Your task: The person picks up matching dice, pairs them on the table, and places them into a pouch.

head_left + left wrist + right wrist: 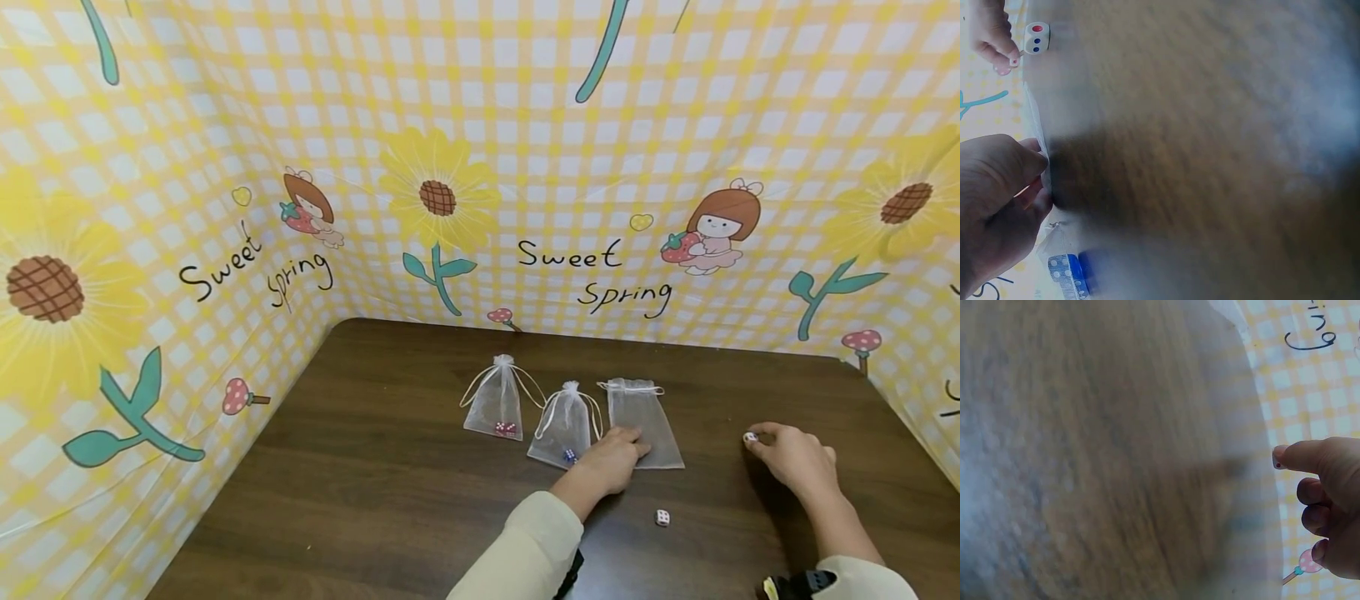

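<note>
In the head view my left hand (pixel 611 458) rests over the left side of a flat white mesh drawstring bag (pixel 656 429). Its thumb and fingertips touch the bag, a little apart from each other in the left wrist view. Off to the right, my right hand (pixel 798 458) pinches a small white die (pixel 750 437) between thumb and forefinger. Another white die (pixel 662 517) lies on the table between the two hands. Just left of my left hand lies a second mesh bag (pixel 558 425) with blue dice (pixel 570 456) inside, partly covered by the hand.
A third mesh bag (pixel 491 400), drawn closed, holds red dice (pixel 506 429) farther left. All of this lies on a dark wooden table (pixel 360 467). A yellow checked cloth (pixel 555 167) with printed flowers stands along the back and sides.
</note>
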The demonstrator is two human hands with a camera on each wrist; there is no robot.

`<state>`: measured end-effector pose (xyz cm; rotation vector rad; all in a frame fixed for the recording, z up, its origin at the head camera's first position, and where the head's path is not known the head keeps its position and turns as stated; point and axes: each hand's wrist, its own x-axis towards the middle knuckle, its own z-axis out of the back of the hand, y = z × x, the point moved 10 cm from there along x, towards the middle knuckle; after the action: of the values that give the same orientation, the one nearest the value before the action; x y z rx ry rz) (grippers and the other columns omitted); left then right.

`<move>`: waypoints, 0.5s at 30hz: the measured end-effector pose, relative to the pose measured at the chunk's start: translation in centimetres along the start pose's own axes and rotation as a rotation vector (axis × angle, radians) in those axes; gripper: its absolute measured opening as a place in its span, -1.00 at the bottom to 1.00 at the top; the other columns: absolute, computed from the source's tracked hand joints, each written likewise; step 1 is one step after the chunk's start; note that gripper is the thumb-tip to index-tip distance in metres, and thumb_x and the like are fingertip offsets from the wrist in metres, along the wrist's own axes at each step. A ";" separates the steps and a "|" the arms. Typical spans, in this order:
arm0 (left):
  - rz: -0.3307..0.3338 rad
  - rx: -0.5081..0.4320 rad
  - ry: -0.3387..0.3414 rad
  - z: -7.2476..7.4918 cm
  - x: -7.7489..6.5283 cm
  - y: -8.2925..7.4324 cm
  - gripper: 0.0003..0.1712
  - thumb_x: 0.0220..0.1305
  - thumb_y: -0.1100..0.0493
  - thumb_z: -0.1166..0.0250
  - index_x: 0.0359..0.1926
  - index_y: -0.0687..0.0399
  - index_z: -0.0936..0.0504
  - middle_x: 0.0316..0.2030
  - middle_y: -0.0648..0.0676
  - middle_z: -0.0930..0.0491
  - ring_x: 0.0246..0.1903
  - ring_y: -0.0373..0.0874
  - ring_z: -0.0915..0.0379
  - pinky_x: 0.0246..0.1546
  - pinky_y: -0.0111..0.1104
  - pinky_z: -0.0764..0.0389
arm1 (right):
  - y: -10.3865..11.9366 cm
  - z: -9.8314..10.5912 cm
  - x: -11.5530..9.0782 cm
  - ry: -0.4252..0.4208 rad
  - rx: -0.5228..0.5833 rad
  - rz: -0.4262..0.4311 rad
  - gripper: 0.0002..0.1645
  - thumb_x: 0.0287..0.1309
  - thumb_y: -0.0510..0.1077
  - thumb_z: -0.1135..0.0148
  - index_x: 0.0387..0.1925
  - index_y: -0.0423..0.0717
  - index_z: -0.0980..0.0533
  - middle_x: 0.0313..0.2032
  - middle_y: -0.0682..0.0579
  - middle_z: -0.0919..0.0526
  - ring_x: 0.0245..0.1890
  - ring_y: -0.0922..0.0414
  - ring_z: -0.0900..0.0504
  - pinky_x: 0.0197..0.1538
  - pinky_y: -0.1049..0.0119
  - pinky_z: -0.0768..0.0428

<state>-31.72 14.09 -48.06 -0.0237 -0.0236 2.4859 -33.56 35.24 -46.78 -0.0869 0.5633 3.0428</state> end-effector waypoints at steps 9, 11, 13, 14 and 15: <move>-0.005 0.011 -0.008 -0.2 0.2 0.0 -0.51 0.22 0.22 -0.14 0.18 -0.20 -0.48 0.24 -0.09 -0.31 0.20 -0.26 -0.17 0.14 -0.59 -0.14 | 2.5 1.4 -1.2 -0.093 -0.004 0.083 -0.48 0.20 0.09 -0.11 -0.02 -0.25 -0.50 -0.27 -0.33 -0.61 -0.39 -0.26 -0.53 -0.38 0.02 -0.21; -0.013 0.019 -0.017 -0.2 0.2 -0.1 -0.51 0.21 0.22 -0.15 0.18 -0.19 -0.49 0.24 -0.08 -0.32 0.20 -0.26 -0.18 0.15 -0.59 -0.13 | 3.2 1.7 -1.6 -0.118 0.003 0.110 -0.50 0.19 0.07 -0.14 -0.03 -0.25 -0.51 -0.31 -0.29 -0.63 -0.41 -0.24 -0.54 -0.37 0.00 -0.20; -0.020 0.026 -0.025 -0.2 0.3 -0.1 -0.51 0.20 0.22 -0.16 0.17 -0.18 -0.50 0.23 -0.07 -0.33 0.20 -0.25 -0.19 0.15 -0.60 -0.12 | 3.9 1.9 -2.1 -0.129 0.011 0.131 -0.52 0.18 0.04 -0.15 -0.03 -0.25 -0.51 -0.45 -0.19 -0.65 -0.49 -0.15 -0.54 -0.36 -0.01 -0.20; -0.022 0.027 -0.027 -0.2 0.3 -0.1 -0.51 0.20 0.22 -0.16 0.17 -0.18 -0.50 0.23 -0.07 -0.33 0.20 -0.25 -0.19 0.15 -0.60 -0.12 | 4.2 2.0 -2.3 -0.137 0.013 0.144 -0.53 0.18 0.03 -0.16 -0.04 -0.25 -0.51 -0.52 -0.13 -0.64 -0.53 -0.10 -0.53 -0.35 -0.01 -0.20; -0.023 0.029 -0.030 -0.2 0.3 -0.1 -0.51 0.19 0.22 -0.16 0.17 -0.18 -0.50 0.23 -0.07 -0.33 0.20 -0.25 -0.19 0.16 -0.60 -0.11 | 4.5 2.1 -2.6 -0.147 0.016 0.156 -0.55 0.18 0.01 -0.17 -0.04 -0.25 -0.52 -0.58 -0.07 -0.63 -0.55 -0.04 -0.52 -0.35 -0.01 -0.20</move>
<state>-31.89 14.41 -48.30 0.0256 0.0000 2.4629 -31.33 31.68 -43.00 0.1892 0.6108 3.1581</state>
